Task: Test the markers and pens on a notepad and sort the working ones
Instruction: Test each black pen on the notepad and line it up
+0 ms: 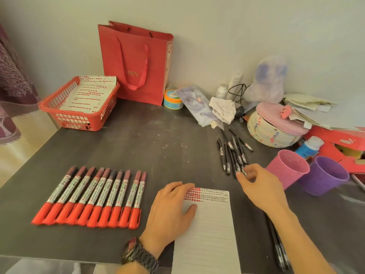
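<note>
Pressing flat on the notepad (213, 234), the left hand (169, 206) lies with its fingers straight across the top left corner. The pad's top lines carry three short rows of red marks at the left, then rows of black marks; the lines below are blank. The right hand (258, 186) reaches to the near ends of the black pens (231, 153), its fingers curled there. Blur hides whether they pinch one. That loose bunch holds about eight pens; overlap blocks an exact count. Two more pens (280, 254) lie under the right forearm.

Ten red markers (94, 196) lie side by side in one row left of the pad, their green label writing too small to read. Two cups stand at the right, one pink (284, 175) and one purple (320, 182), touching. One red basket (79, 119) holds marked sheets. One red bag (134, 62) has gold letters, seemingly "MBA". A red box (347, 141) bears the Puma logo.
</note>
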